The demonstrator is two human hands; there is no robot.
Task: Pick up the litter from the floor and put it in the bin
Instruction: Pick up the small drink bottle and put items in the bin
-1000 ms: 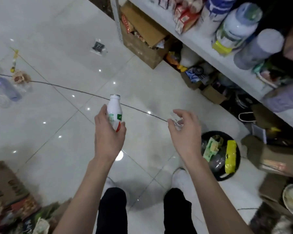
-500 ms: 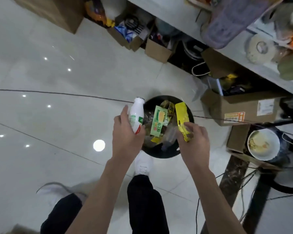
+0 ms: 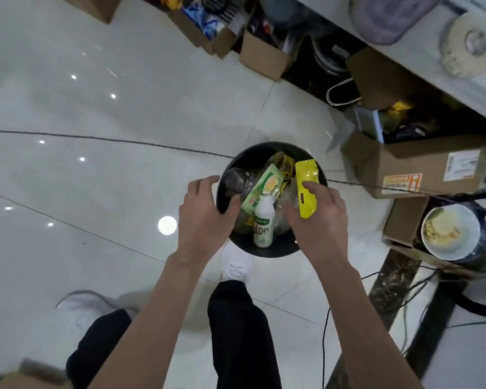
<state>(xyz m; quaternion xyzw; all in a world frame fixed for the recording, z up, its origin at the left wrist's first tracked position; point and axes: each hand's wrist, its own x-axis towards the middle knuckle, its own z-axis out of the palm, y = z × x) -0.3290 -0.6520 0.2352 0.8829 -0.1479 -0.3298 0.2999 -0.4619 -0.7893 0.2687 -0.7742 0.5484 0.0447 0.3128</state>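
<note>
A round black bin (image 3: 264, 153) stands on the white tiled floor straight ahead of me. Inside it lie a white bottle with a green label (image 3: 263, 220), a green and yellow wrapper (image 3: 264, 186), a yellow packet (image 3: 306, 186) and a clear crushed bottle (image 3: 236, 178). My left hand (image 3: 202, 217) hovers over the bin's left rim, fingers spread and empty. My right hand (image 3: 317, 217) hovers over the right rim, fingers apart, with its fingertips next to the yellow packet. The white bottle lies free between both hands.
Cardboard boxes (image 3: 415, 169) and a shelf with clutter line the right and far side. A bowl with food remains (image 3: 449, 231) sits on a box at the right. Cables (image 3: 124, 140) run across the floor. My white shoe (image 3: 235, 265) stands just before the bin.
My left hand has let go of the white bottle, which now lies in the bin. Both hands have opened above the rim. The view has closed in on the bin.
</note>
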